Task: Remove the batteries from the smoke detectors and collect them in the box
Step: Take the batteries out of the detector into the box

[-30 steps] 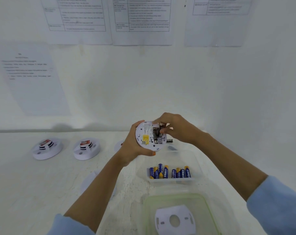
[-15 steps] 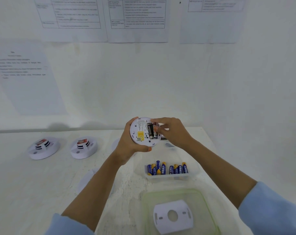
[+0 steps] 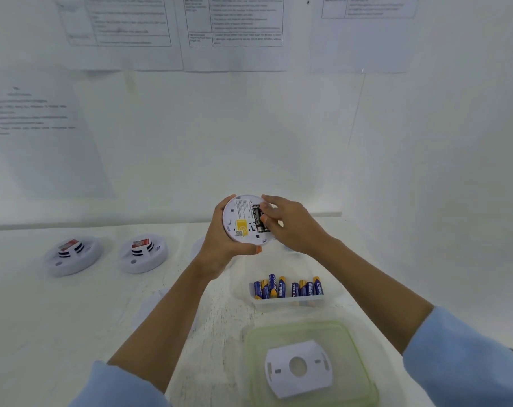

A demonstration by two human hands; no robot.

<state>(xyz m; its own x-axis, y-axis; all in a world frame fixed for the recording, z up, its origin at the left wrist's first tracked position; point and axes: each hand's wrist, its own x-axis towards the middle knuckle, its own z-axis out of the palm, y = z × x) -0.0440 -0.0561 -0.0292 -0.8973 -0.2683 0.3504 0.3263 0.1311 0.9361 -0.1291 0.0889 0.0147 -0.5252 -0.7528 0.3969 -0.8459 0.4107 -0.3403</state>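
My left hand [image 3: 223, 239] holds a round white smoke detector [image 3: 241, 221] up above the table, its back facing me with a yellow label and an open battery bay. Dark batteries [image 3: 259, 219] sit in that bay. The fingertips of my right hand [image 3: 290, 223] press on the batteries from the right. Below, a clear plastic box [image 3: 290, 301] holds several blue and yellow batteries [image 3: 287, 287] standing side by side.
Two white smoke detectors [image 3: 72, 254] [image 3: 143, 252] with red labels lie at the left of the white table. A green-rimmed lid [image 3: 311, 362] near me carries a white mounting plate [image 3: 298, 367]. Paper sheets hang on the wall behind.
Both hands and the detector have shifted slightly left and up in view. My right fingers stay on the batteries in the bay.
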